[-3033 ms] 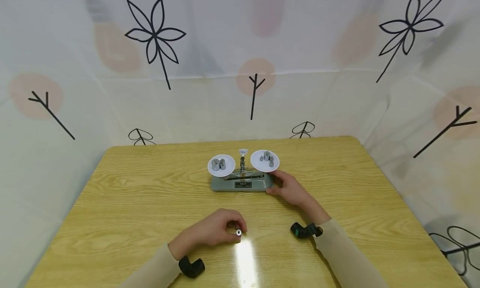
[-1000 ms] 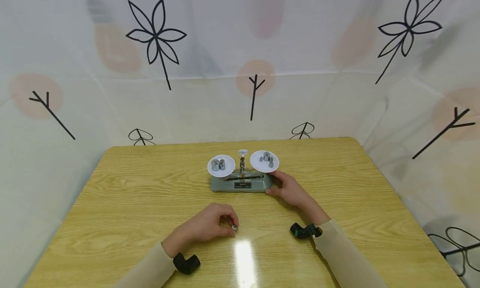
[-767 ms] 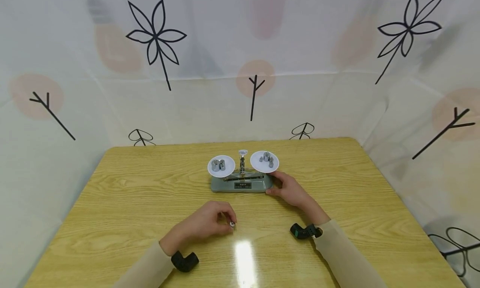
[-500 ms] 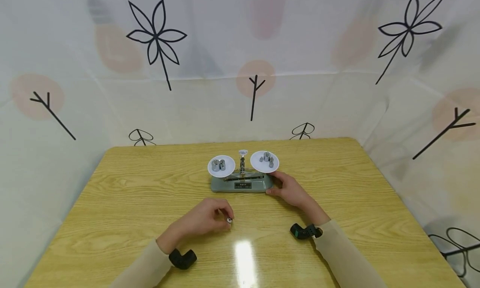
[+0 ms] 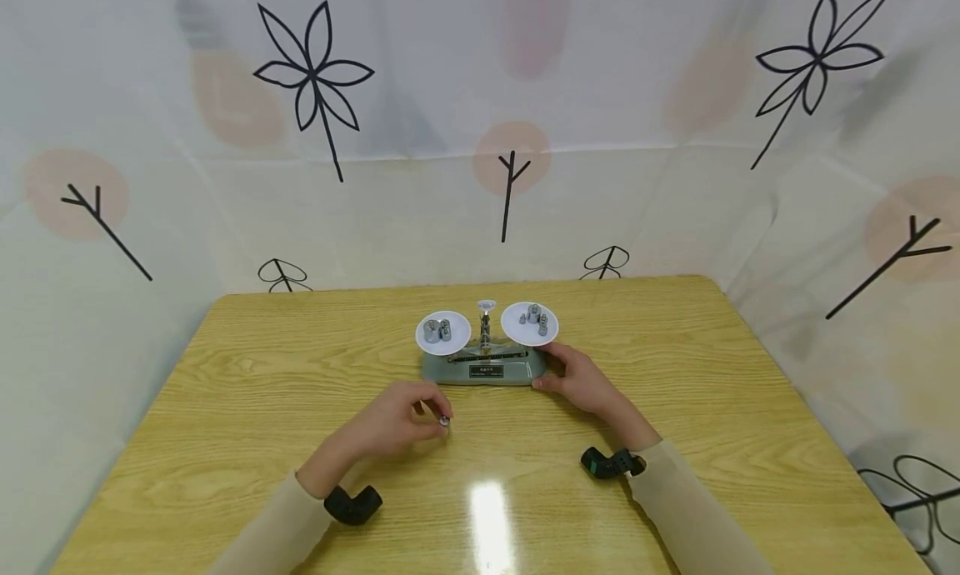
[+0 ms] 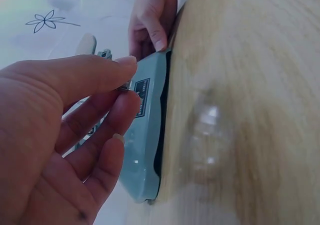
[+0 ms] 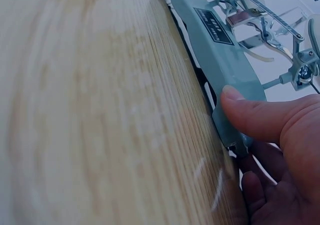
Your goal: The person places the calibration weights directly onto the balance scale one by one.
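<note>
A pan balance scale [image 5: 485,373] with a grey-green base stands toward the back of the table. My left hand [image 5: 401,417] pinches a small metal weight [image 5: 444,421] between thumb and fingertips, in front of the base's left part. Fingers hide most of that weight in the left wrist view. My right hand [image 5: 577,379] grips the right end of the base; in the right wrist view the thumb [image 7: 255,115] lies on its front face and the fingers curl behind. Metal weights [image 5: 433,331] sit on the left pan [image 5: 459,343], and more weights [image 5: 534,313] on the right pan [image 5: 517,333].
Wood-grain table [image 5: 285,367] surrounds the scale, with a bright light reflection near its front. A white patterned cloth [image 5: 420,217] hangs behind and at both sides. Black wrist cameras [image 5: 352,506] are strapped to both wrists.
My left hand has moved away from me and to the left with the pinched weight, closer to the scale. My right hand stays at the base's right end.
</note>
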Demonstrator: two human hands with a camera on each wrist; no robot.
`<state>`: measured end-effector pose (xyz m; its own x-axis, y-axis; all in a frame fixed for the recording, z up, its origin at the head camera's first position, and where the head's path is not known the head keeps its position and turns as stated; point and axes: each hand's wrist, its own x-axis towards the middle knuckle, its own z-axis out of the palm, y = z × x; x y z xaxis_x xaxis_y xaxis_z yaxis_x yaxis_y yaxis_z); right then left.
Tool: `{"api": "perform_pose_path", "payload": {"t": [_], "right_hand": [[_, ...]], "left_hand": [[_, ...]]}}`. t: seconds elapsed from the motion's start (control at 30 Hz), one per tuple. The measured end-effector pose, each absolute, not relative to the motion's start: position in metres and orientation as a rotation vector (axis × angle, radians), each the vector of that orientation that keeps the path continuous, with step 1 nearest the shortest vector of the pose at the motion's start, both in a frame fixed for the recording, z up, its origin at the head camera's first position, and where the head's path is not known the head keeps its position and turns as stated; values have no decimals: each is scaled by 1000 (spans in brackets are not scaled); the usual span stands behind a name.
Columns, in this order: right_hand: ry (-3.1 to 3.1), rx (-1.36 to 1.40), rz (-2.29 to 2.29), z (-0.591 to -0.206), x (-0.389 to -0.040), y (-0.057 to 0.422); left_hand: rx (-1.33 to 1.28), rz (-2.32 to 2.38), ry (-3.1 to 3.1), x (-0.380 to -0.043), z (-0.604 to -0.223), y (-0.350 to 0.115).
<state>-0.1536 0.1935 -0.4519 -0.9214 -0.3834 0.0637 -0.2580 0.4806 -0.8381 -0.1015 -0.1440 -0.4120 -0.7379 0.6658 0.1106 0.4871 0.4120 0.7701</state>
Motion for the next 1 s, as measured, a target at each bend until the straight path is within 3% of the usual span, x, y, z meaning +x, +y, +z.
{"api": "perform_pose_path", "payload": {"t": [1.0], "right_hand": [[2587,-574,-1438,-454,-154,193]], "left_hand": [[1043,1255,2657,-121,-376,-159]]}}
